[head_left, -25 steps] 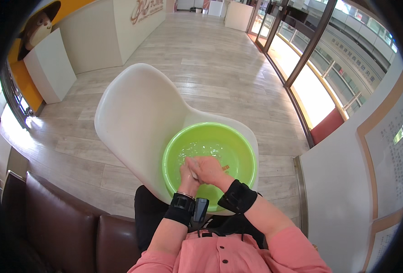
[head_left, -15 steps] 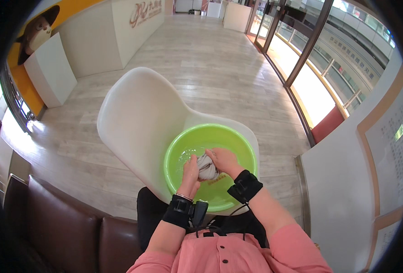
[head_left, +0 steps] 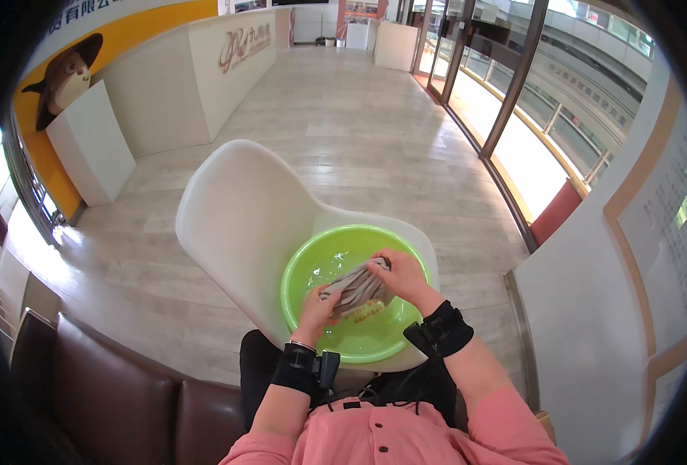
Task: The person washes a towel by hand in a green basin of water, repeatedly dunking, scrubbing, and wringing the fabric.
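Spread wider than a moment ago, the folded grey fabric cloth (head_left: 356, 288) is held over the round lime-green plastic basin (head_left: 359, 236), probably so drips fall inside; left hand (head_left: 319, 305) and right hand (head_left: 401, 273) have fingers clamped on opposite ends.

The basin (head_left: 365, 346) sits on the chair (head_left: 242, 194) before me, the cloth (head_left: 356, 288) over it between my left hand (head_left: 317, 308) and right hand (head_left: 403, 275); the sofa (head_left: 111, 380) lies to my left, glass doors (head_left: 449, 58) ahead right.
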A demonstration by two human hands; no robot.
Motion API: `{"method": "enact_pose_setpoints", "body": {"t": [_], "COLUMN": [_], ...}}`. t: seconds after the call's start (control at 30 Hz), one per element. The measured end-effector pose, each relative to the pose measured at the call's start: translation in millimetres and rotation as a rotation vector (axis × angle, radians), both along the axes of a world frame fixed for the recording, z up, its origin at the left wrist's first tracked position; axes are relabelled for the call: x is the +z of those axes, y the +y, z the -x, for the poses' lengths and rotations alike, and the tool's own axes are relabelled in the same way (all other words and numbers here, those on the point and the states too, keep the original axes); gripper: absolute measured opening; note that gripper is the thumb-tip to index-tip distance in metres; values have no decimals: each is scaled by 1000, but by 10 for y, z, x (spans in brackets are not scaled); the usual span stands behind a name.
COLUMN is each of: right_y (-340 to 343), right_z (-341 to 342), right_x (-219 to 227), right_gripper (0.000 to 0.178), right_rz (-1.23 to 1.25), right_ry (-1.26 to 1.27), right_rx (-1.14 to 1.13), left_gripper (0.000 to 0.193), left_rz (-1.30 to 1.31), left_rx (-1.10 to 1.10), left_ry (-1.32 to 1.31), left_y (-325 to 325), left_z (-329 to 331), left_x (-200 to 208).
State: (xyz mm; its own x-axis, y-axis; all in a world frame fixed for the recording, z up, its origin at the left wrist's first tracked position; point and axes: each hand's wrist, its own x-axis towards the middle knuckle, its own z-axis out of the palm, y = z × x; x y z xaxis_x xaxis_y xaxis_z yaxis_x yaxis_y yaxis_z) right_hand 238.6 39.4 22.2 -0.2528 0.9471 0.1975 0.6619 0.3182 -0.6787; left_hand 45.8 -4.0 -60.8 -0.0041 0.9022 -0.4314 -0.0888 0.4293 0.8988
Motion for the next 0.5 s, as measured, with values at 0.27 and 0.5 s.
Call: {"method": "enact_pose_setpoints", "body": {"t": [0.27, 0.5], "right_y": [-127, -238], "right_z": [143, 151], "right_x": [251, 190], "right_gripper": [27, 37], "right_rz": [-29, 86], "right_ry": [168, 268], "right_rx": [52, 129], "left_gripper": [78, 85], "left_rz": [-322, -525], "left_rx": [-163, -291], "left_ry": [406, 42], "left_y": [6, -77], "left_z": [67, -226], "left_x": [-267, 365]}}
